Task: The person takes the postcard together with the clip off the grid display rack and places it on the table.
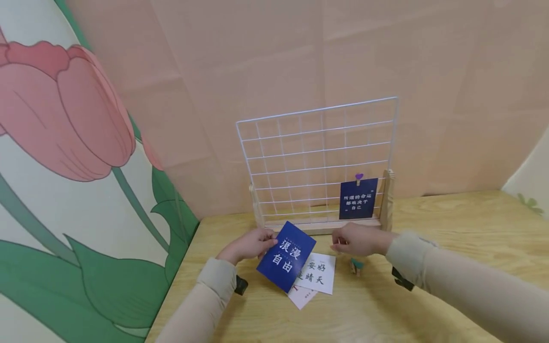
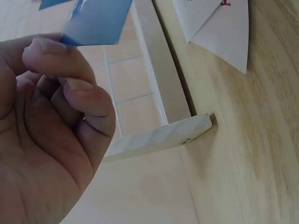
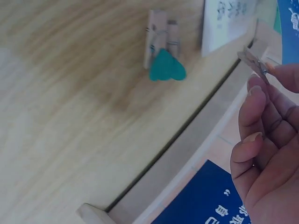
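My left hand [image 1: 253,245] pinches a blue card [image 1: 286,257] with white characters by its left edge, raised over two pale cards. The upper white card [image 1: 321,274] bears dark characters; under it juts a pinkish card [image 1: 302,297]. Between thumb and fingertips my right hand [image 1: 358,239] pinches a small wooden clothespin [image 3: 253,63], best seen in the right wrist view. Two more clothespins [image 3: 156,39], with a teal heart on them, lie on the table near that hand. Behind both hands stands a white wire grid [image 1: 317,157] in a wooden base.
A dark blue card [image 1: 358,200] hangs at the grid's lower right from a clothespin with a purple heart [image 1: 359,176]. The base's wooden end posts [image 1: 387,200] rise at either side. A pinkish backdrop [image 1: 274,57] and a tulip-patterned panel [image 1: 64,109] border the wooden table [image 1: 450,238].
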Demonstrator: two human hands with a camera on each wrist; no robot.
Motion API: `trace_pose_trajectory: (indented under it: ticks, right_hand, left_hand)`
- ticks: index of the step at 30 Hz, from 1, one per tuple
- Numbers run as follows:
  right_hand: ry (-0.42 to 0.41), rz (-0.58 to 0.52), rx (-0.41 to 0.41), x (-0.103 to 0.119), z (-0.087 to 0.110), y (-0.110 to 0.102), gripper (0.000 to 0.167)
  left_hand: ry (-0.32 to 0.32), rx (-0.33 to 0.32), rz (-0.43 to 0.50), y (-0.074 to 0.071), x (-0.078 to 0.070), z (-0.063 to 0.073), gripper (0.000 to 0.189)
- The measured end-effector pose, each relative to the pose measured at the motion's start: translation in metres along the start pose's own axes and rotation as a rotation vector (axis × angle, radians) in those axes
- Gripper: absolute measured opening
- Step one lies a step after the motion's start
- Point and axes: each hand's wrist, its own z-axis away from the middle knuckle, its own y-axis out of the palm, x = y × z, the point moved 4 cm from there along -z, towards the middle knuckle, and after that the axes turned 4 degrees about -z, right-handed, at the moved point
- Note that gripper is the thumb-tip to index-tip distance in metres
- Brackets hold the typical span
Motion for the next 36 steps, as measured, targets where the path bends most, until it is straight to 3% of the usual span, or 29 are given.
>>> trace_pose_trajectory:
  ticks: [16,36]
  right_hand:
    - [0.095,0.006,0.099,-0.007,0.015,0.019,0.012]
    - [0.088,-0.041,0.131,-0.011,0.015,0.032,0.014]
  left_hand:
    - [-0.106,0.138,0.007,0.018,0.006,0.002,0.023]
    - [-0.138,0.134,-0.171,0.034,0.009,-0.004,0.021]
